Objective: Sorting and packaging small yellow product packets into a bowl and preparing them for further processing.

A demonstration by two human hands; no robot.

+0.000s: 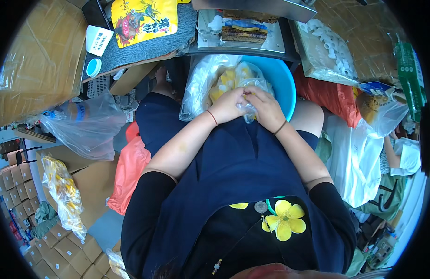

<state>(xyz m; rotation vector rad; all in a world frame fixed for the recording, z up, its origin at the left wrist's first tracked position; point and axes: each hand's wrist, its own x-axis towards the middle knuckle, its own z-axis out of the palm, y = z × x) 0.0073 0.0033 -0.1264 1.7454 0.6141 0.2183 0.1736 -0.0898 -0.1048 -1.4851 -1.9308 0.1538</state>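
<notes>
A clear plastic bag with yellow-and-white packets inside rests in a bright blue tub between my knees. My left hand and my right hand meet at the near side of this bag. Both have bent fingers, with the fingertips touching and pinching the thin plastic. Part of the film hangs below the fingers. My fingers and the folded film hide exactly how the bag's edge is gathered.
Ahead, a grey-covered bench holds a yellow pouch. Beside it stands a metal device. White plastic pieces lie at the right. Red bags, white bags and cardboard boxes crowd both sides.
</notes>
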